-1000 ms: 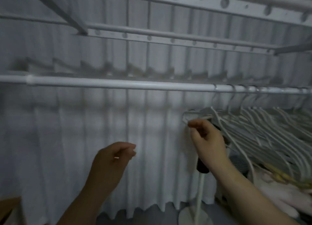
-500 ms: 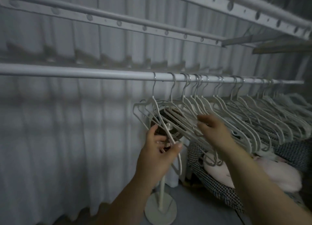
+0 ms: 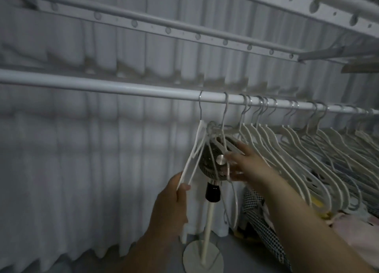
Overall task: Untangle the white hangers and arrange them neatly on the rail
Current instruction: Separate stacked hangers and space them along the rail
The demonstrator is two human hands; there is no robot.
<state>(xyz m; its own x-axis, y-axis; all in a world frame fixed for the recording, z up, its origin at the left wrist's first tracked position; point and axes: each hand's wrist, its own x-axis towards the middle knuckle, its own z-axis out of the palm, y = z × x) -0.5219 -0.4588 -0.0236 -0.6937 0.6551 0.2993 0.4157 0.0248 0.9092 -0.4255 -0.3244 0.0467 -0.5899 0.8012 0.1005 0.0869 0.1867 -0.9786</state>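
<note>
A white rail (image 3: 123,89) runs across the view. Several white hangers (image 3: 291,149) hang crowded on its right half. The leftmost hanger (image 3: 195,147) hangs apart from the rest, swung to the left. My left hand (image 3: 174,199) pinches its lower end between thumb and fingers. My right hand (image 3: 244,162) reaches into the second hanger (image 3: 225,133), fingers spread and touching its arms; whether they grip is unclear through blur.
A small standing fan (image 3: 213,162) on a white pole with a round base (image 3: 203,260) stands right behind the two hangers. A white curtain (image 3: 82,160) covers the back. Checked and pink clothes (image 3: 266,227) lie piled at lower right. Perforated bars (image 3: 184,29) run overhead.
The view has shifted right and closer. My left hand took hold of the leftmost hanger and pulled it left, away from the bunch. My right hand moved onto the second hanger.
</note>
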